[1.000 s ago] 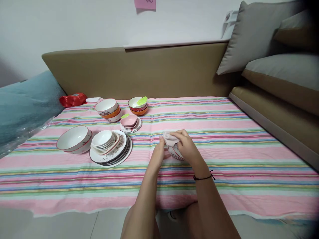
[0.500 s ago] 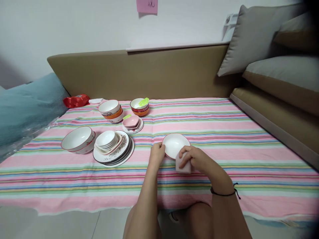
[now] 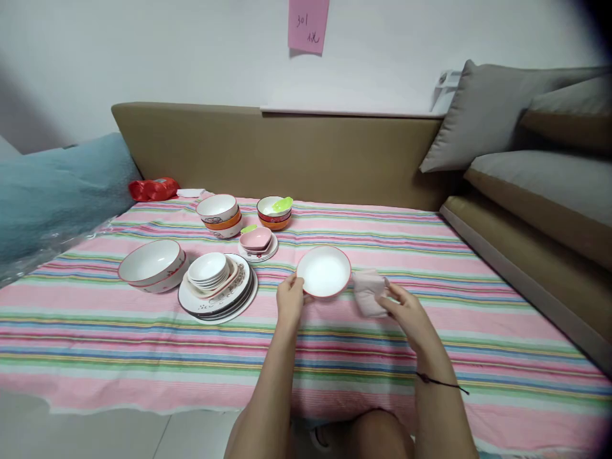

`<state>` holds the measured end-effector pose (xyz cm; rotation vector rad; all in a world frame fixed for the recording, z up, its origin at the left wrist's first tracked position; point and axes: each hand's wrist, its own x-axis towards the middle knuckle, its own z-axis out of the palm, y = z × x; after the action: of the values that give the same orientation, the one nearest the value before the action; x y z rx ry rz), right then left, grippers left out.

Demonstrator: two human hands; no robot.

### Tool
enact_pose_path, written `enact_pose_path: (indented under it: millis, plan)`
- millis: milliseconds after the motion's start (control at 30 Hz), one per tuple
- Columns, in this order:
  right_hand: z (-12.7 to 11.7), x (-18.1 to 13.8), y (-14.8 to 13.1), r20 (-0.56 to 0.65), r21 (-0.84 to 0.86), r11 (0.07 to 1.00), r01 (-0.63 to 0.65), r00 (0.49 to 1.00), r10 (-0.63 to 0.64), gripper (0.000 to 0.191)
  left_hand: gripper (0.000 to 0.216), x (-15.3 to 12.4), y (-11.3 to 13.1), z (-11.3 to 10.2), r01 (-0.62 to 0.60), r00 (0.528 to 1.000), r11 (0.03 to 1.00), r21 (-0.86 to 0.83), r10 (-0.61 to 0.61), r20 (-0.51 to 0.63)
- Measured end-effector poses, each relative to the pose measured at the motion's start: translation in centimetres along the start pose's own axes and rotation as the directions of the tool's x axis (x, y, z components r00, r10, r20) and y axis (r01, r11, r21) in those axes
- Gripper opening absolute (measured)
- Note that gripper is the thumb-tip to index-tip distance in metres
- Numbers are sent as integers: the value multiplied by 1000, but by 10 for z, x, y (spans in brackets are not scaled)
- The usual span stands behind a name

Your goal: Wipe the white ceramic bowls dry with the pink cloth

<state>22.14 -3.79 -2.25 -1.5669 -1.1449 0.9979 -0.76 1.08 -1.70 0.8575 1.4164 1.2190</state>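
A white bowl (image 3: 324,272) with a thin red rim is gripped at its left edge by my left hand (image 3: 290,299), thumb over the rim. Its inside faces up towards me. My right hand (image 3: 404,312) pinches a folded pale pink cloth (image 3: 368,293) just right of the bowl, apart from it. To the left, small white bowls (image 3: 208,268) sit on a stack of plates (image 3: 220,312) with dark and pale rims. Beside that stack is a large white bowl (image 3: 152,262) with a red rim.
Behind stand stacked white and orange bowls (image 3: 217,209), another bowl stack (image 3: 273,217) with a green piece (image 3: 283,204), and pink dishes (image 3: 255,240) on small plates. A red bundle (image 3: 153,189) lies far left. Grey cushions (image 3: 540,185) border the right side.
My right hand has drawn the cloth off the bowl and out to the right. The bowl, in my left hand, has shifted slightly left. The view has tilted up.
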Motion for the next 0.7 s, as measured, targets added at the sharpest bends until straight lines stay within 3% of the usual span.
enact_pose_path:
  millis: [100, 167, 267, 367, 467, 500, 600, 700]
  plan:
    - [29, 4, 8, 56, -107, 986, -124, 990, 131, 45, 27, 7, 1, -2, -6, 991, 979, -202, -21, -133]
    - [39, 7, 15, 25, -188, 973, -130, 990, 138, 37, 23, 13, -1, -4, -6, 982, 957, -290, -49, -180]
    - [38, 8, 14, -90, -281, 955, -89, 994, 66, 32, 21, 20, -5, -9, -15, 974, 939, -343, -64, -216]
    - [38, 4, 1, -199, -314, 949, 38, 974, -105, 32, 25, 22, -7, -10, -42, 973, 937, -346, -41, -228]
    - [57, 1, -7, -69, -4, 999, 50, 996, -50, 29, 28, 19, -8, -7, -40, 979, 949, -313, -25, -203]
    - [65, 1, -6, 48, 178, 980, -87, 996, 80, 28, 28, 17, -8, -5, -34, 981, 952, -305, -27, -191]
    - [84, 7, 6, 108, 308, 924, -226, 973, 202, 37, 28, 13, -7, -1, -15, 986, 952, -307, -37, -163]
    - [81, 15, 22, 130, 462, 835, -299, 954, 270, 34, 26, 10, -4, 3, 1, 989, 943, -333, -51, -142]
